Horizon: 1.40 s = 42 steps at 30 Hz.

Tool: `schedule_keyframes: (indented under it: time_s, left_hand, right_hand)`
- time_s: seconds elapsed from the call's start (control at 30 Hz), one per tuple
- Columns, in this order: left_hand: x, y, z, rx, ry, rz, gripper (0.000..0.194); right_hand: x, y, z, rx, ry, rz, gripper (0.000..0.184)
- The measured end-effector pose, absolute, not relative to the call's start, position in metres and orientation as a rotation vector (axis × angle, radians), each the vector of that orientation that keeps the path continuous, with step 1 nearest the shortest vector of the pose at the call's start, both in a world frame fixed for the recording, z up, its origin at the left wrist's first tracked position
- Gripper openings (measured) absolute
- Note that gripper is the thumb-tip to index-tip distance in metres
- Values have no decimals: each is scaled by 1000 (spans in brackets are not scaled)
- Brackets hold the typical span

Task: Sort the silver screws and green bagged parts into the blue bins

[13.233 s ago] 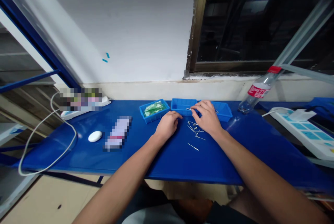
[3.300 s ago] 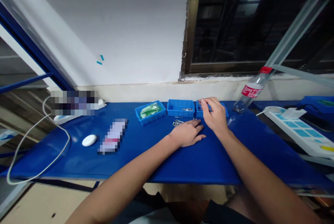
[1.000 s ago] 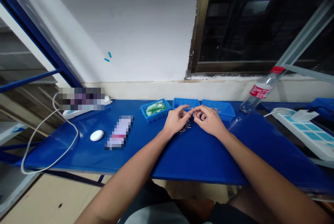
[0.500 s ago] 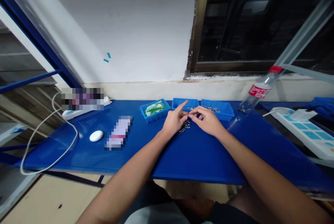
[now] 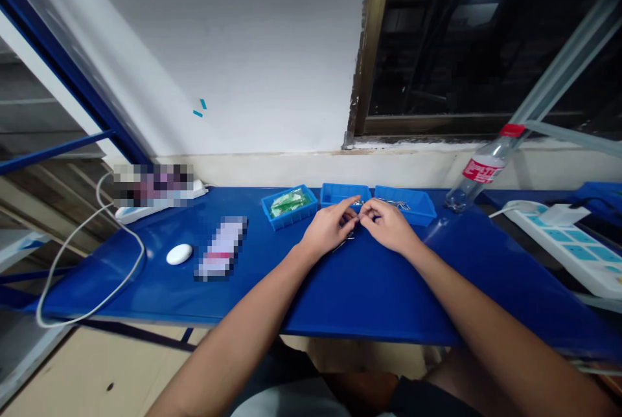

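My left hand (image 5: 331, 228) and my right hand (image 5: 385, 225) meet over the blue table, fingertips nearly touching. Both sets of fingers are curled in a pinch, and whatever is between them is too small or hidden. Under my left hand lie slim silver metal pins (image 5: 340, 244) that look like blind rivets, mostly covered by the fingers. Just behind the hands stands the middle blue bin (image 5: 335, 195), with some small metal pieces at its right end. The right blue bin (image 5: 422, 208) holds several similar silver pins (image 5: 399, 204).
A third blue bin (image 5: 291, 219), left of the others, holds green-and-white packets (image 5: 290, 201). A blurred-out flat item (image 5: 222, 248) and a white oval object (image 5: 179, 254) lie further left. A plastic bottle (image 5: 481, 171) leans at right, near a power strip (image 5: 573, 245).
Earlier the pins lay spread out, and later my left hand rested flat beside them. Since half a second ago, my raised left index finger has come down and my left hand covers more of the pins.
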State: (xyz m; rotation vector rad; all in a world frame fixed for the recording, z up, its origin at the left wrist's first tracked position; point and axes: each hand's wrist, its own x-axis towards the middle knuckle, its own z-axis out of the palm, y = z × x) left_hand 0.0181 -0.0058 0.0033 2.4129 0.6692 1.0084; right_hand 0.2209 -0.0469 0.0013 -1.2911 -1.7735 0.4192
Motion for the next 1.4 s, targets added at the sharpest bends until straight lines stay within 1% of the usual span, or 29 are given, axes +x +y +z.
schedule_keyframes:
  time_s: [0.17, 0.3, 0.33, 0.47, 0.57, 0.8, 0.97, 1.13, 1.27, 1.33, 1.4]
  left_hand:
    - [20, -5, 8, 2061, 705, 1212, 51]
    - [21, -2, 3, 1855, 685, 1221, 52]
    - [21, -2, 2, 1829, 693, 1208, 50]
    - [21, -3, 1, 1889, 729, 1153, 33]
    - [20, -5, 3, 1996, 694, 1152, 28]
    - [19, -5, 5, 2073, 625, 1146, 27]
    - [18, -8, 10, 2152, 739, 1139, 33]
    - [16, -8, 11, 2374, 796, 1059, 33]
    - [16, -5, 3, 2546, 739, 942, 31]
    - [16, -3, 0, 2594, 733, 894, 32]
    - [16, -2, -3, 2619, 748, 861, 33]
  right_hand:
    - [221, -48, 2, -1241, -1741, 629, 19]
    - [219, -48, 3, -1173, -1730, 791, 26]
    - [218, -49, 3, -1172, -1711, 823, 27]
    - [217, -48, 3, -1183, -1517, 967, 38]
    - [215, -48, 4, -1172, -1385, 1040, 43]
    - [214, -48, 3, -1177, -1374, 1029, 44]
    - [215, -47, 1, -1183, -1404, 1013, 43]
    - [221, -44, 7, -1136, -1100, 1058, 41]
    - [233, -40, 7, -1113, -804, 1111, 33]
    - [238, -38, 4, -1148, -731, 1119, 31]
    - [241, -37, 1, -1188, -736, 1111, 34]
